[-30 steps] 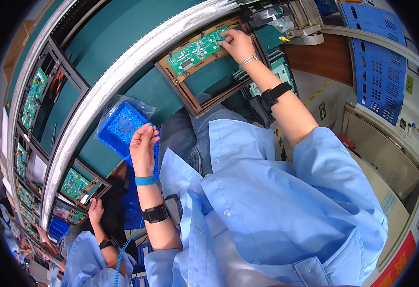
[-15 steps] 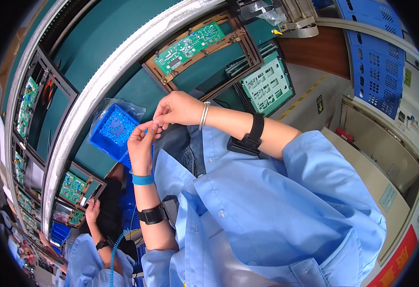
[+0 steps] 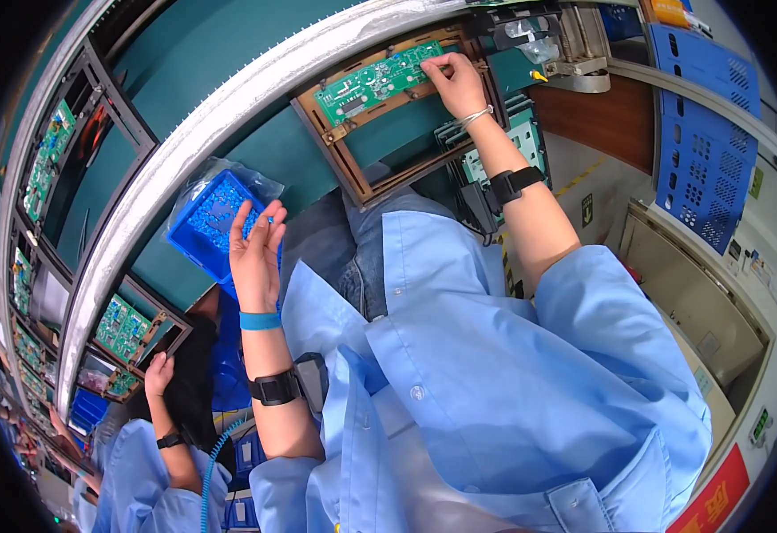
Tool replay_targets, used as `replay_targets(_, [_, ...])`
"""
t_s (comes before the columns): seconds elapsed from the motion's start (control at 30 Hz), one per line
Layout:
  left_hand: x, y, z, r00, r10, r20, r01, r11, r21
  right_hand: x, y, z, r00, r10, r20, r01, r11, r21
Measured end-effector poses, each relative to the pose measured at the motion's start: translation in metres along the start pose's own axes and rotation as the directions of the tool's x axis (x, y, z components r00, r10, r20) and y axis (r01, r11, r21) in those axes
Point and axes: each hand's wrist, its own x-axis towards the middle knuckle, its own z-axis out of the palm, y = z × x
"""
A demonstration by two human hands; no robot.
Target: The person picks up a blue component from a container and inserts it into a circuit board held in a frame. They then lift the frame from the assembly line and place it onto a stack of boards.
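Note:
A green circuit board (image 3: 378, 82) lies in a brown frame carrier (image 3: 346, 163) on the line. My right hand (image 3: 458, 84) is over the board's right end, thumb and fingertips pinched together at its surface. Whatever sits between those fingertips is too small or hidden to make out. My left hand (image 3: 255, 258) is raised with palm turned up and fingers apart, holding nothing visible. Right beside it stands a blue bin (image 3: 195, 244) of small blue parts (image 3: 220, 206), partly covered by my left fingers. A clear plastic bag (image 3: 260, 184) lies around the bin's far side.
A pale metal rail (image 3: 220, 98) curves along the line. Further carriers with green boards (image 3: 49, 147) stand at the left. Slotted green panels (image 3: 526, 142) stack at the right, near a blue perforated panel (image 3: 704, 142). A co-worker's hand (image 3: 158, 373) is at lower left.
My hands were together fingertip to fingertip near the bin. The right hand has moved away, up and right, onto the board; the left has opened near the bin.

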Motion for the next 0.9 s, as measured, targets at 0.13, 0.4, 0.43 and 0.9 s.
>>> replay_targets(0.13, [0.005, 0.003, -0.009, 0.999, -0.012, -0.036, 0.009, 0.996, -0.086, 0.001, -0.008, -0.002, 0.997, 0.078, 0.027, -0.08, 0.994, 0.077])
replay_targets(0.4, [0.013, 0.011, -0.012, 0.997, -0.079, -0.004, 0.078, 0.988, -0.132, -0.003, -0.02, -0.001, 0.995, 0.089, -0.053, -0.094, 0.992, -0.09])
replay_targets(0.43, [0.013, 0.012, -0.011, 0.996, -0.09, 0.011, 0.091, 0.985, -0.148, -0.005, -0.021, 0.001, 0.991, 0.107, -0.079, -0.113, 0.991, -0.07])
replay_targets(0.9, [0.007, 0.015, 0.002, 0.995, -0.088, 0.051, 0.088, 0.996, 0.005, -0.012, -0.023, 0.012, 0.969, 0.179, -0.168, -0.201, 0.972, -0.123])
